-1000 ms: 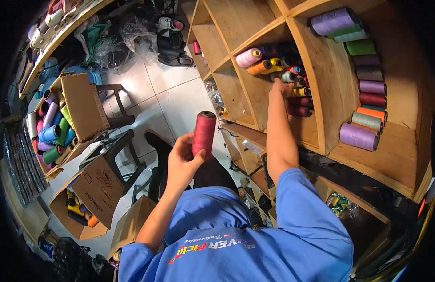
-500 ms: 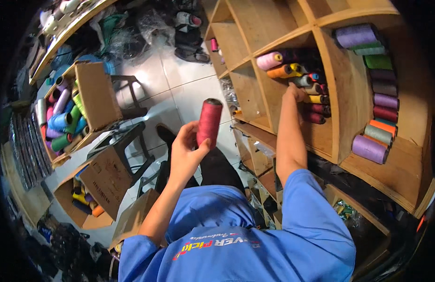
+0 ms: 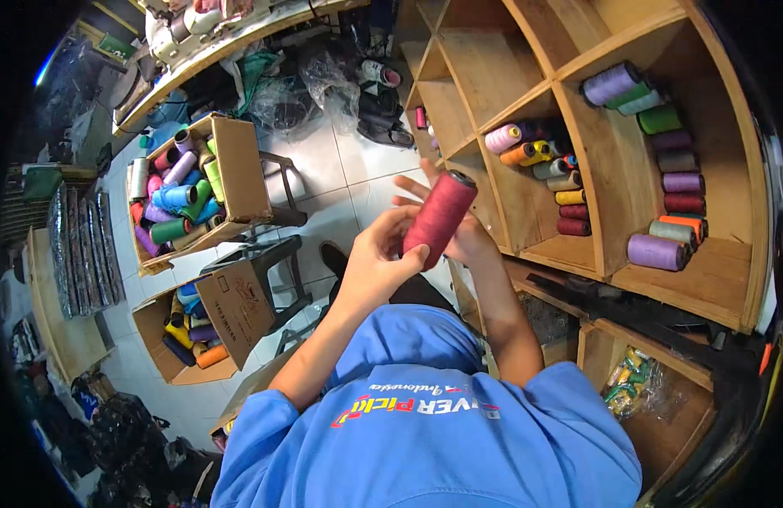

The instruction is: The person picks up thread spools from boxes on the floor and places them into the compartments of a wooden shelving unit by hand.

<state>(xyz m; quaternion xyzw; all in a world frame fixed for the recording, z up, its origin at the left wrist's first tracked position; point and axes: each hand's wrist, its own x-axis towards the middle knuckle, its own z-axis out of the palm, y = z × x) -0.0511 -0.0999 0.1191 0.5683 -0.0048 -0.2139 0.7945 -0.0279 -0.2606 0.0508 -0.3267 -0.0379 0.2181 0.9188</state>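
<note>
A dark red cone of thread [image 3: 440, 218] is tilted in front of me, its dark top end leaning away to the right. My left hand [image 3: 384, 254] grips it low on the left side, thumb across the front. Behind the cone is my right hand [image 3: 474, 241], partly hidden by it, with fingers stretched out to the left; whether it touches the cone I cannot tell. To the right stands a wooden shelf [image 3: 713, 292] with square compartments. One holds stacked cones in pink, orange, yellow, grey and dark red [image 3: 572, 212]; the nearer one has a row including purple cones [image 3: 656, 251].
On the left, one cardboard box [image 3: 239, 165] is heaped with mixed thread cones, and another box [image 3: 239, 309] below it holds more. A dark plastic stool [image 3: 277, 258] stands beside them. Plastic bags [image 3: 332, 80] and shoes lie on the tiled floor. A worktable edge [image 3: 230, 59] runs behind.
My right hand has left the shelf's cone stack and come back behind the red cone. My left hand has shifted right with the cone, now more tilted. The view has turned slightly.
</note>
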